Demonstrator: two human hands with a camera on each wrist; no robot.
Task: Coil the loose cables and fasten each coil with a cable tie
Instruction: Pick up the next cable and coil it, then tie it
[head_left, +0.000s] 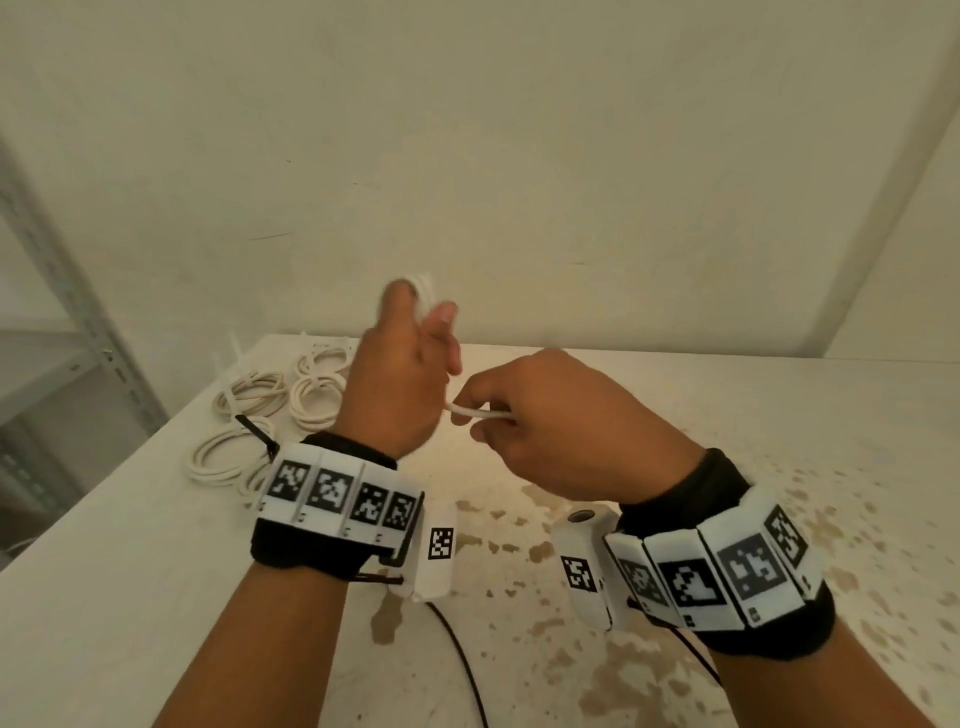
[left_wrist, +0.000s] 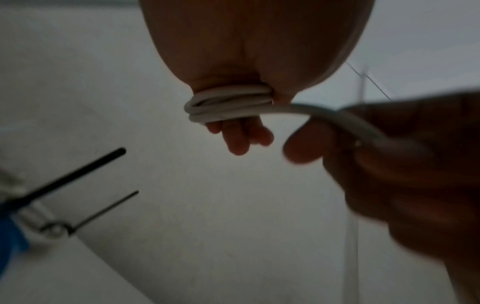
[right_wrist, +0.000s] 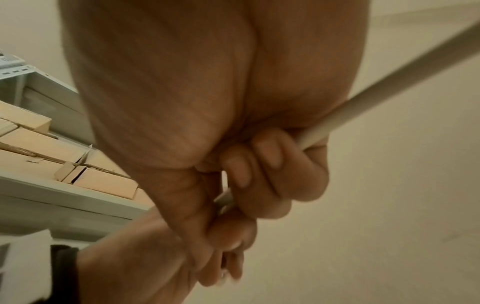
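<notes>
My left hand (head_left: 418, 312) is raised above the table with a white cable coil (left_wrist: 228, 102) wound in several turns round its fingers (left_wrist: 239, 139); the thumb presses against the coil. From the coil a free strand of the cable (head_left: 480, 414) runs to my right hand (head_left: 498, 415). The right hand's curled fingers (right_wrist: 259, 174) grip the strand, and the cable (right_wrist: 389, 82) leaves behind the palm, up and to the right. The two hands are close together, left slightly higher. No cable tie is in either hand.
Several tied white coils (head_left: 311, 400) lie at the back left of the stained table (head_left: 675, 519), one with a black cable tie (head_left: 254, 431). Pale loose ties (head_left: 234, 353) lie behind them. A metal shelf (head_left: 78, 312) with cardboard boxes (right_wrist: 39, 139) stands left.
</notes>
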